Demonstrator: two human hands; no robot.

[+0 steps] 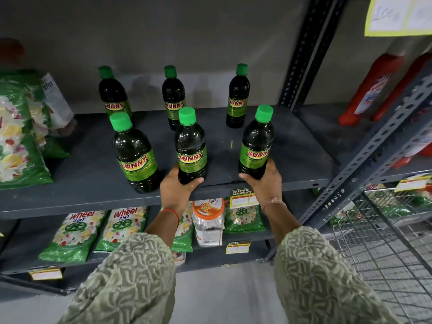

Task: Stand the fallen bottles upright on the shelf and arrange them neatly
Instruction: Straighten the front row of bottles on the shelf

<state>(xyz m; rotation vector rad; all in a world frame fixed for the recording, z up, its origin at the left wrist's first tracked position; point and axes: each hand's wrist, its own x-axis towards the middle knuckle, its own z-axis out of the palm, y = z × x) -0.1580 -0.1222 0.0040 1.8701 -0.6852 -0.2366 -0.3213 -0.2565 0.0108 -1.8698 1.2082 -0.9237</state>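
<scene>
Several dark bottles with green caps and green "Sunny" labels stand upright on the grey metal shelf (pixel 292 146), in a back row and a front row. My left hand (pixel 176 187) grips the base of the front middle bottle (pixel 191 146) near the shelf's front edge. My right hand (pixel 265 180) holds the base of the front right bottle (pixel 256 143). The front left bottle (pixel 134 153) stands free. Behind them stand the back left bottle (pixel 113 94), the back middle bottle (pixel 173 97) and the back right bottle (pixel 238 95).
Green detergent bags (pixel 18 136) lean at the shelf's left end. Red bottles (pixel 371 90) stand on the neighbouring shelf to the right. Below are Wheel packets (pixel 74 232) and a clear jar (pixel 208 220). A wire basket (pixel 385 242) sits at lower right beside a slotted steel post (pixel 374 146).
</scene>
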